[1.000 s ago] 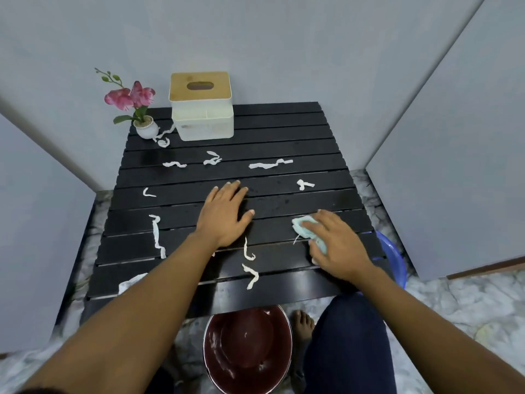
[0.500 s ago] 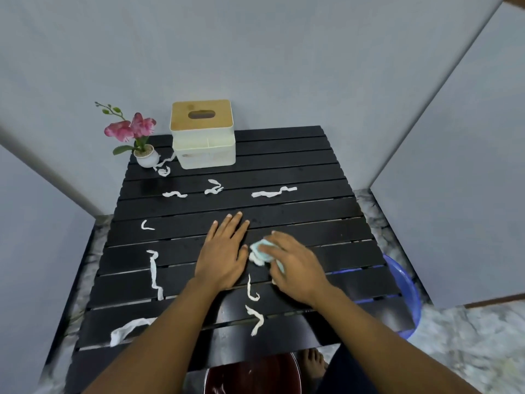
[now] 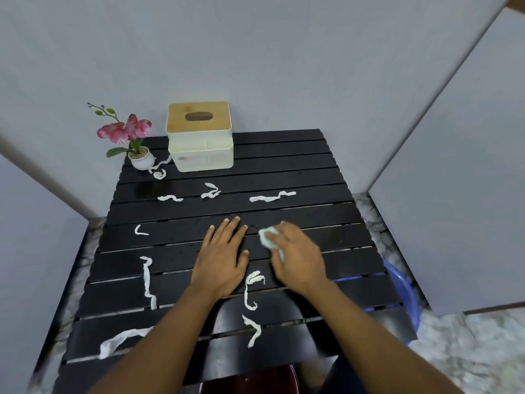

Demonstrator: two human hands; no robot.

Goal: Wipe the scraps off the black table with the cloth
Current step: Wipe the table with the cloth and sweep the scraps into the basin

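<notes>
A black slatted table (image 3: 326,240) carries several white paper scraps: a long one (image 3: 272,197) at the back right, a curled one (image 3: 210,191) at the back middle, a strip (image 3: 148,280) at the left, and a twisted pair (image 3: 251,291) near the front middle. My right hand (image 3: 298,257) presses a pale green cloth (image 3: 268,237) onto the table's middle; only the cloth's left part shows. My left hand (image 3: 224,257) lies flat beside it, fingers spread, holding nothing.
A white tissue box (image 3: 200,137) with a wooden lid and a small potted pink orchid (image 3: 133,137) stand at the table's back. A blue basin (image 3: 403,291) sits on the floor at the right, a dark red bowl (image 3: 250,382) under the front edge. Grey walls close in.
My right hand has slid the cloth from the table's right side toward the middle, beside my left hand, and now a little farther back. A small scrap on the right is no longer visible.
</notes>
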